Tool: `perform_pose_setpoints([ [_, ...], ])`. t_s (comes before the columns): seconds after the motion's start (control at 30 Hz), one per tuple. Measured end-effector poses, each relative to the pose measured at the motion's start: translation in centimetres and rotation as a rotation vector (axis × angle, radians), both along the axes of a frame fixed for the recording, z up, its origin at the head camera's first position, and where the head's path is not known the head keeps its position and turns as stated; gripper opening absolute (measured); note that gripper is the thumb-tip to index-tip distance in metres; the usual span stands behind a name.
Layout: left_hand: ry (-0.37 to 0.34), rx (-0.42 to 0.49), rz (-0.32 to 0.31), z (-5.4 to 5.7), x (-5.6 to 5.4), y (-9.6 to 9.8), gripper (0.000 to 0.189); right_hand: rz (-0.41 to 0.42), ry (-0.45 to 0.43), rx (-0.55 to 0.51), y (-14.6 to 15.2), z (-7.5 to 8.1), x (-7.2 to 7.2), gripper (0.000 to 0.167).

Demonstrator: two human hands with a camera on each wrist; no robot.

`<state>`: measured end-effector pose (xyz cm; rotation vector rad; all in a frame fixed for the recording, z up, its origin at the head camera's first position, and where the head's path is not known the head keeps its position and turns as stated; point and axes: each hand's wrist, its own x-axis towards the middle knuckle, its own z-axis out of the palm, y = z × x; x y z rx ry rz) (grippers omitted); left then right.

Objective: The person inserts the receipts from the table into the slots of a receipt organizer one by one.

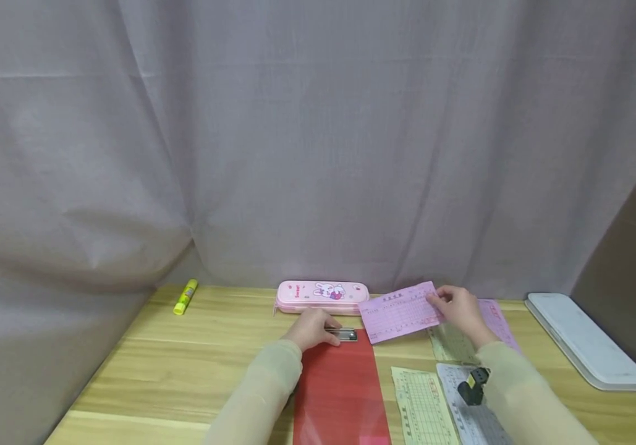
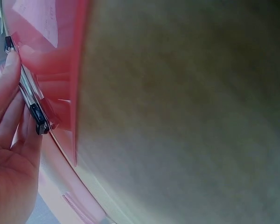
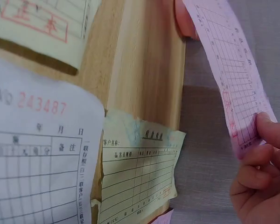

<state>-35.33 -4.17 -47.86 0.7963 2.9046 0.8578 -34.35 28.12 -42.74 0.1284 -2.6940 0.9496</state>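
A translucent red folder [image 1: 341,386] with a metal clip [image 1: 345,334] along its far edge lies in the middle of the table. My left hand [image 1: 311,329] holds the clip; in the left wrist view the thumb and fingers lie on either side of the clip's metal bar [image 2: 30,88]. To the right, my right hand [image 1: 460,314] pinches one end of a pink receipt slip [image 1: 398,313], holding it raised and tilted near the folder's far right corner. The right wrist view shows the slip's printed grid [image 3: 231,70], with thumb and fingers at its lower end.
A pink pencil case [image 1: 318,298] lies behind the folder. Yellow-green slips [image 1: 424,405], a white slip [image 1: 462,408] and another pink slip [image 1: 499,318] lie at the right. A white case [image 1: 587,340] is far right, a glue stick [image 1: 185,296] far left. A grey curtain [image 1: 318,154] hangs behind.
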Motion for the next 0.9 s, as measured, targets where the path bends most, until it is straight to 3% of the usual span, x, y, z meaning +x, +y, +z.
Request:
perform_pose_setpoints([
  [0.23,0.028,-0.003,-0.005,0.2,0.2,0.1,0.029,0.005,-0.09,-0.072,-0.1,0.5,1.3,0.027],
  [0.6,0.028,-0.009,0.01,0.3,0.4,0.3,0.029,0.039,-0.232,-0.227,0.1,-0.4,3.4,0.034],
  [0.9,0.069,-0.013,-0.016,-0.2,0.2,0.3,0.031,0.05,-0.331,-0.313,-1.5,-0.6,5.4,0.037],
])
